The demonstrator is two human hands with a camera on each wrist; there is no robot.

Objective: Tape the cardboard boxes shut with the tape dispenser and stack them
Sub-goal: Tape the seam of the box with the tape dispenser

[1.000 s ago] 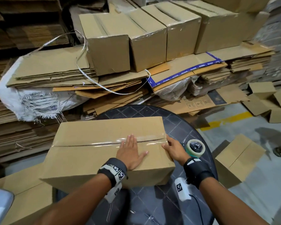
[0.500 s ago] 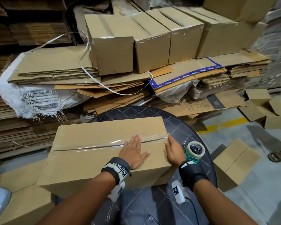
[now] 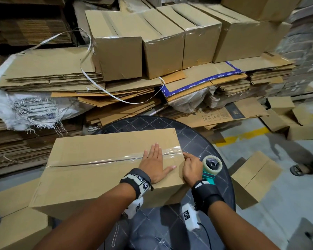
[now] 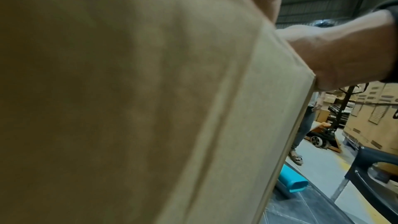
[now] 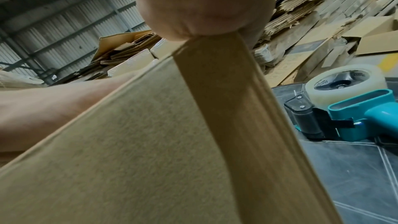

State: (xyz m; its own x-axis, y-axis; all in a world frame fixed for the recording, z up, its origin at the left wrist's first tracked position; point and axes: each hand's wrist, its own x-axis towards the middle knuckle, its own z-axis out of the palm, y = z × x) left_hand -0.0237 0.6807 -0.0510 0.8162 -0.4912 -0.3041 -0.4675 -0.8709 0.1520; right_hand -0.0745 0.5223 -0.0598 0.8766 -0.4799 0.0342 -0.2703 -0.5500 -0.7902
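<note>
Box on table: corrugated cardboard box [image 3: 105,170], lower centre of the head view, lying on the round dark table [image 3: 222,170]; its near left corner overhangs the table's edge. Flaps closed, a strip of clear tape [image 3: 101,160] along the top seam.

Box, handling (judgement): stiff panels, probably light — whether it holds anything cannot be told. Bare cardboard gives good friction; the taped strip is slick. Panels will dent under point pressure, so take hold with flat palms on the two short ends, not on the seam.

Left hand: left hand [image 3: 154,166] lies flat, fingers straight, on the box top right of centre, across the taped seam — pressing, holding nothing.

Right hand: right hand [image 3: 191,168] at the box's right end, forefinger extended onto the tape where it turns over the top edge; the other fingers are curled. Whether they pinch the tape end cannot be told.

Tape end: the right wrist view shows the strip running down the end face under a fingertip [image 5: 204,6].

Tape dispenser: teal-handled tape dispenser [image 3: 211,166] with a clear roll, lying on the table just right of the right hand, unheld. Grip it by the handle; the toothed blade sits at the front.

Stack: taped cardboard boxes [image 3: 152,42] in a row, upper centre, on flattened cartons.
</note>
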